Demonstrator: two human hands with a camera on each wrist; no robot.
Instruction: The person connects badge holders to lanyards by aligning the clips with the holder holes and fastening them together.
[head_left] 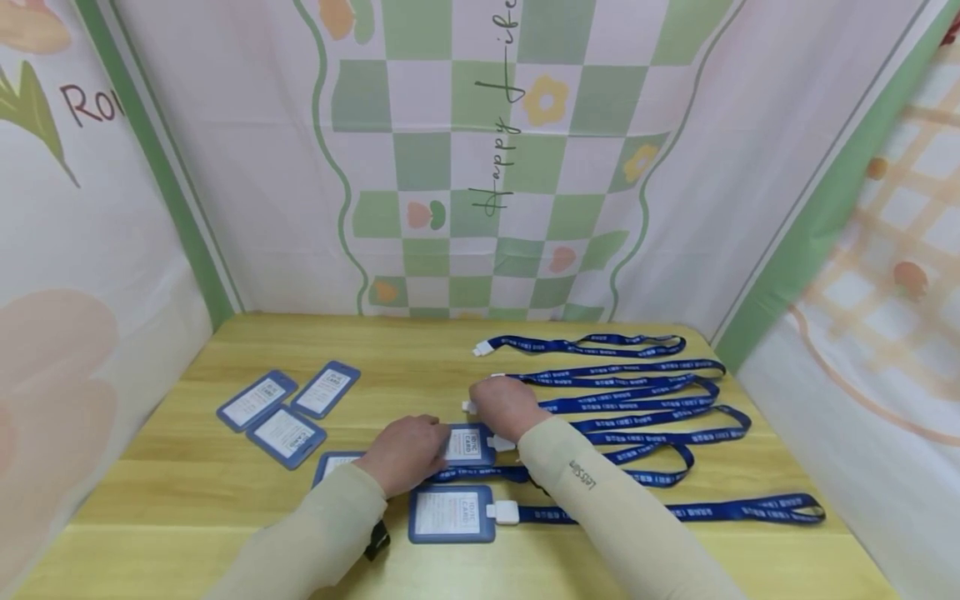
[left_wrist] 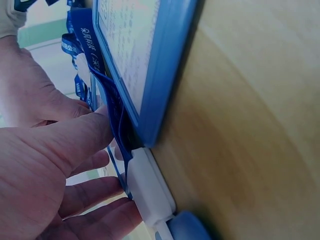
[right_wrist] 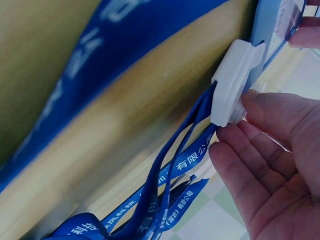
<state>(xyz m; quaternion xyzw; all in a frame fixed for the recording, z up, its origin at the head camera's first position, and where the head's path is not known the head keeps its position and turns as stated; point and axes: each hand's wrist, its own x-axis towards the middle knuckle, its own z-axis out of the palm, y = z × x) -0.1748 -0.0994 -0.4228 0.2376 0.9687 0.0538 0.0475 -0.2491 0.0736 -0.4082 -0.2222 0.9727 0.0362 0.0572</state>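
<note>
A blue-framed ID card holder (head_left: 468, 446) lies between my hands, with a white lanyard clip (right_wrist: 235, 82) at its right end. My left hand (head_left: 408, 454) pinches the holder's left end between thumb and fingers. The thumb and fingertips of my right hand (head_left: 510, 406) grip the white clip, whose blue strap (right_wrist: 180, 135) trails away. Beneath my left hand, another white clip (left_wrist: 152, 187) lies close to the fingers, and its card holder (head_left: 337, 462) is partly hidden by that hand. Nearer my body, a card holder (head_left: 452, 514) is joined to a clip and lanyard.
Three loose card holders (head_left: 287, 435) lie at the table's left. Several blue lanyards (head_left: 637, 406) stretch side by side on the right, and one (head_left: 592, 344) lies farthest back. Patterned cloth (head_left: 495, 167) hangs behind the wooden table (head_left: 180, 500).
</note>
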